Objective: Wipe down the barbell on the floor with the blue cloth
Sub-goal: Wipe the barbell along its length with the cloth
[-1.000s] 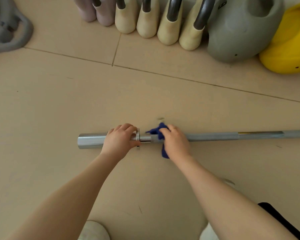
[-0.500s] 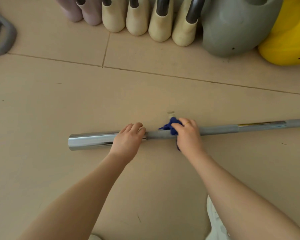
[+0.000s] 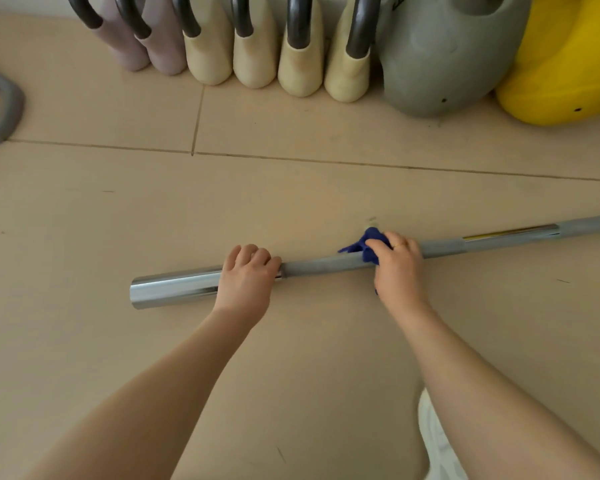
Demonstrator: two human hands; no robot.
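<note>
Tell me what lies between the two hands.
Only a bare grey stretch of the barbell, between the left hand and right hand, in the head view.

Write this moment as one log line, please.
left hand: grips barbell at sleeve collar | right hand: holds blue cloth wrapped on shaft | barbell: on floor | step: wiping shaft

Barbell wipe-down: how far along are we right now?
Done: cannot confirm; the shaft shows no visible sign of wiping. In hand: the left hand grips the barbell at its chrome sleeve, while the right hand presses the blue cloth around the grey shaft. Left: probably the long stretch running right, out of frame.
</note>
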